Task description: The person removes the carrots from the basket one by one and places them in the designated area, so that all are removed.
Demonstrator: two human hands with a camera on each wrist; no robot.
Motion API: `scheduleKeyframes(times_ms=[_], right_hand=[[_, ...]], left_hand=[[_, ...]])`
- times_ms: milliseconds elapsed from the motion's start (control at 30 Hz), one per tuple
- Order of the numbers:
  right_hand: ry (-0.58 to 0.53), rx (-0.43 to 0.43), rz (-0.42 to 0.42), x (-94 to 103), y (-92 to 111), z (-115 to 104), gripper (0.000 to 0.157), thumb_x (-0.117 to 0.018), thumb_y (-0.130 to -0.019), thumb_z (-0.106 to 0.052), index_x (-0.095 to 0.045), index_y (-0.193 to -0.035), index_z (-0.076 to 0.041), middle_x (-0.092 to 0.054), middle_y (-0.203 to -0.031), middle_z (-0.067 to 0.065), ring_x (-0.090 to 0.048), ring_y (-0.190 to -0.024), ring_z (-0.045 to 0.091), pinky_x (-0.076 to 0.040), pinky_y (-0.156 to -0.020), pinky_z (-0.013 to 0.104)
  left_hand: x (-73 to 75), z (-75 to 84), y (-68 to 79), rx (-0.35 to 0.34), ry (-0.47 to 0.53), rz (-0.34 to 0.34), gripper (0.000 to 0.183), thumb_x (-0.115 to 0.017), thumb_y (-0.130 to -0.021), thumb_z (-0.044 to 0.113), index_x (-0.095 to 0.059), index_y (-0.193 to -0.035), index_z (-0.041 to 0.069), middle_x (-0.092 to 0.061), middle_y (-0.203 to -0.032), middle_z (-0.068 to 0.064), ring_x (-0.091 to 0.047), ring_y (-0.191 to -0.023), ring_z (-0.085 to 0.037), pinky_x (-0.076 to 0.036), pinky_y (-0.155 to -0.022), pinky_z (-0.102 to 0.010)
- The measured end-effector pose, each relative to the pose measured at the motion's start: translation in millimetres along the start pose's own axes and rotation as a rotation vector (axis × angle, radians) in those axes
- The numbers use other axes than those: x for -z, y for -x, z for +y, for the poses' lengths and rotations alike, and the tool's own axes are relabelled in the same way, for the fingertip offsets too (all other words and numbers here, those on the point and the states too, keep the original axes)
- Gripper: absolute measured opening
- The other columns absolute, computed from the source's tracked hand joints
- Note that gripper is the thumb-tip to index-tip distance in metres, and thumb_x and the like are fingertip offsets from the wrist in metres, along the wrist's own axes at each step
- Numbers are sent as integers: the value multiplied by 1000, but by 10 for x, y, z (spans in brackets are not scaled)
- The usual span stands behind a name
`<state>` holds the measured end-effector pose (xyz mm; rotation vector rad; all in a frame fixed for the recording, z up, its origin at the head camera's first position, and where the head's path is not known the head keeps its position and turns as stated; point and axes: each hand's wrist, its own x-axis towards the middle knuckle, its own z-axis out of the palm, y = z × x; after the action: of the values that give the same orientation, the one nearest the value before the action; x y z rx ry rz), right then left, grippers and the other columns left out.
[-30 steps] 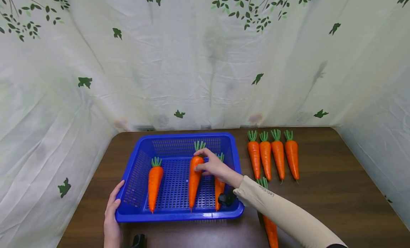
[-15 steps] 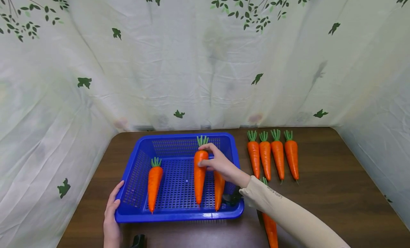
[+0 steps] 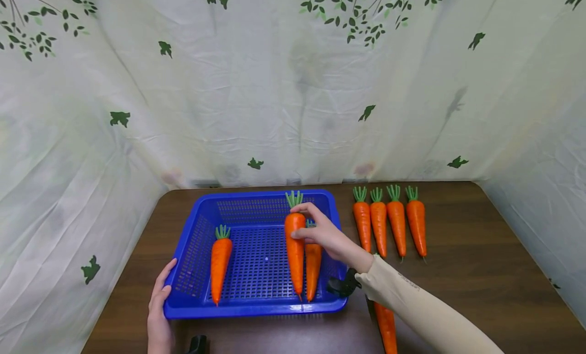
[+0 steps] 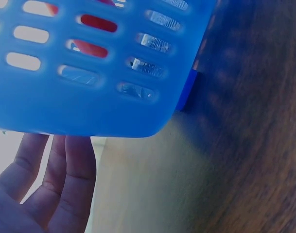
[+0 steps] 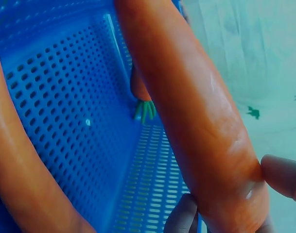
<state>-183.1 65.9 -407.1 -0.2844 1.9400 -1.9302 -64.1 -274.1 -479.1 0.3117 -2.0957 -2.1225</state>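
A blue perforated plastic basket stands on the table in the head view. My left hand holds its left rim; in the left wrist view the fingers reach the rim and their tips are hidden behind it. Over the right part of the basket, my right hand grips a carrot with a green top near its thick end, thumb on one side and fingers on the other. Just beside it inside the basket lies a second carrot, partly covered. Another carrot lies at the basket's left.
Several carrots form a row on the wooden table to the right of the basket. One more carrot lies nearer, partly under the right forearm. A leaf-printed curtain hangs behind the table.
My right hand has shifted to the right with the carrot, bringing it close to the carrot at the basket's right. My left hand stays at the rim.
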Motion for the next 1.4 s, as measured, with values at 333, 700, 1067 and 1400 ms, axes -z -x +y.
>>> scheduleKeyframes(times_ms=[333, 700, 1067, 1400], right_hand=[[5, 30, 0, 85, 130, -59, 49, -67, -85, -4, -47, -129, -9, -39, -135, 17, -63, -90, 28, -51, -77, 38], [6, 54, -1, 251, 292, -100, 51, -65, -88, -8, -44, -134, -8, -39, -139, 19, -62, -93, 28, -50, -80, 39], [55, 31, 19, 366, 445, -103, 51, -66, -89, -14, -45, -136, -15, -39, -140, 13, -61, -98, 29, -48, -83, 39], [59, 71, 17, 447, 554, -43, 51, -64, -90, -12, -42, -136, -9, -36, -142, 19, -61, -94, 28, -49, -81, 37]], left_hand=[[-9, -7, 1, -21, 6, -4, 49, -21, -103, 30, -31, -150, 20, -30, -147, 4, -32, -124, -15, -28, -90, -23], [8, 0, 1, 15, -5, -7, 50, -21, -103, 33, -30, -151, 23, -28, -148, 4, -32, -123, -14, -29, -89, -25], [14, 5, -2, 10, -14, -6, 50, -21, -103, 33, -30, -151, 23, -28, -148, 4, -31, -123, -15, -28, -89, -25], [8, -7, 3, 6, -9, -4, 50, -20, -103, 33, -30, -151, 23, -28, -148, 4, -30, -125, -16, -28, -90, -23]])
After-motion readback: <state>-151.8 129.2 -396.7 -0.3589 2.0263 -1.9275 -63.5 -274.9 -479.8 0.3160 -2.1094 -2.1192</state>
